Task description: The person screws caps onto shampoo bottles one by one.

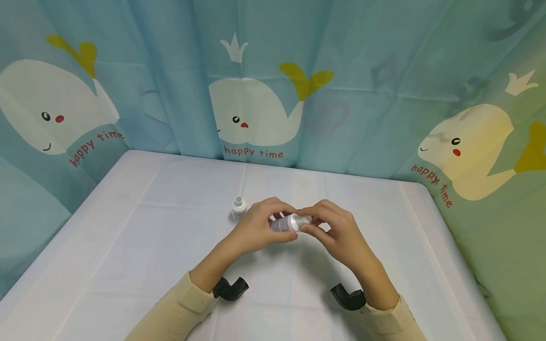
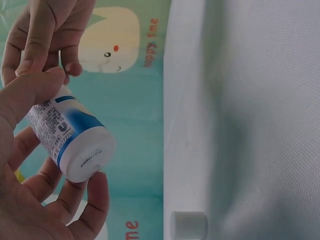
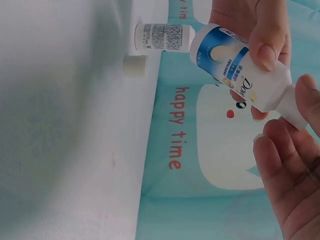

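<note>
My left hand (image 1: 260, 227) grips a small white Dove bottle (image 3: 235, 62) with a blue label, tilted on its side above the table. Its base (image 2: 91, 154) shows toward the left wrist camera. At the other end, my right hand (image 1: 334, 229) pinches the bottle's white cap (image 3: 291, 107) between thumb and fingertips. Just beyond the left hand, a second small white bottle (image 1: 239, 210) stands upright on the table with its neck uncapped. A loose white cap (image 3: 135, 65) sits near that bottle; the left hand hides it from the head view.
A white cloth covers the table (image 1: 128, 265). Along its back and sides hang blue-green curtains (image 1: 170, 94) printed with whales. Black curved pieces (image 1: 232, 289) are at both wrists, just above the tabletop.
</note>
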